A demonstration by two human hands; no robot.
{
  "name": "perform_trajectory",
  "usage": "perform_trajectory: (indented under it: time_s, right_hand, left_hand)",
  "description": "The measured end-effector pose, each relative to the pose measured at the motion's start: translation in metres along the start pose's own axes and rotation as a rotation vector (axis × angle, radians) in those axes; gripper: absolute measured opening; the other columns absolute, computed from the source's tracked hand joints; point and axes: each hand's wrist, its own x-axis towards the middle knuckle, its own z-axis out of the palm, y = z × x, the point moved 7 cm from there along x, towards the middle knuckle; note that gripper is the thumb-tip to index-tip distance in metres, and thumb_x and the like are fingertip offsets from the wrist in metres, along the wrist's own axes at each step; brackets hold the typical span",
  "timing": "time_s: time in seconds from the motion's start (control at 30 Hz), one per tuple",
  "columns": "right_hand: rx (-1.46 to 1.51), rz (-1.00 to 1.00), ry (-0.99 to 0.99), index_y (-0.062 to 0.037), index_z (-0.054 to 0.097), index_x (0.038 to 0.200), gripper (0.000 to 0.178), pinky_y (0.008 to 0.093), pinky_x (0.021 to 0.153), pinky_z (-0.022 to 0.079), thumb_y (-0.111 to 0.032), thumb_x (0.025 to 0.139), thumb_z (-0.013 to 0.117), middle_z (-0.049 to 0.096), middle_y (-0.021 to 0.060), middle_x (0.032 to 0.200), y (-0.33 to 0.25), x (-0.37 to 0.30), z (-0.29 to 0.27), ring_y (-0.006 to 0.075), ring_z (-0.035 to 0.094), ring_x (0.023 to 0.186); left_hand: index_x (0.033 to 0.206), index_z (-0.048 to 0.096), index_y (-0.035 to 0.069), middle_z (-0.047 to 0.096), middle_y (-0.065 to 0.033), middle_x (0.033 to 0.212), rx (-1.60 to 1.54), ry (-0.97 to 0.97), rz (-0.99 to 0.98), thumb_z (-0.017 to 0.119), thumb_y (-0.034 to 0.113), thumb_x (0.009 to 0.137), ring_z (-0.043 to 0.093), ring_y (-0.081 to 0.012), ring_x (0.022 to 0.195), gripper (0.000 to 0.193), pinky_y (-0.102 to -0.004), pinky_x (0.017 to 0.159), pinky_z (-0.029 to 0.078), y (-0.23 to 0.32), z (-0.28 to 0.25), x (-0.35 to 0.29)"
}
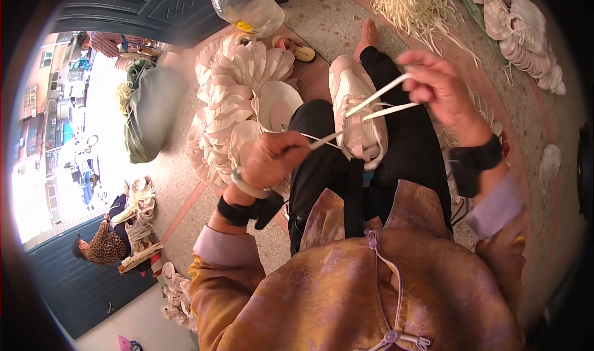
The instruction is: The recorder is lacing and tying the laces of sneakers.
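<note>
A pale pink and white sneaker rests between my knees, toe pointing away from me. White shoelace runs out of its eyelets toward both sides. My left hand, left of the shoe, is closed on one stretch of the lace and draws it out taut. To the right and above the shoe, my right hand pinches the lace between thumb and finger, with two strands stretching back to the eyelets. The other fingers of that hand are curled. My black trouser legs flank the shoe.
Pale shoe uppers lie heaped on the floor to the left. A clear plastic jug stands beyond them, near a slipper. Loose cream laces pile up at the far right, near more uppers. Another person sits at far left.
</note>
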Motion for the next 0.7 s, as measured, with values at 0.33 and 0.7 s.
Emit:
perform_trajectory:
  time_s: [0.33,0.7]
  right_hand:
    - [-0.73,0.133,0.135,-0.0014,0.057,0.096,0.022,0.0167,0.052,0.032,-0.014,0.079,0.062,0.046,-0.0075,0.066,0.006,-0.089,-0.123,0.0003,0.04,0.06]
    - [-1.481,-0.51,0.047,-0.0034,0.055,0.096,0.027,0.0355,0.05,0.042,-0.012,0.073,0.066,0.054,0.0124,0.067,0.016,-0.13,-0.116,0.0292,0.055,0.057]
  left_hand:
    - [0.092,0.065,0.004,0.056,0.0042,0.07,-0.141,0.155,-0.205,0.062,0.003,0.078,0.049,-0.0039,0.064,0.014,-0.0194,0.059,0.039,-0.086,-0.042,-0.013]
    - [0.089,0.063,-0.001,0.063,-0.0091,0.071,0.46,0.286,-0.095,0.06,0.01,0.082,0.059,-0.0131,0.066,0.013,-0.0269,0.061,0.046,-0.088,-0.063,-0.042]
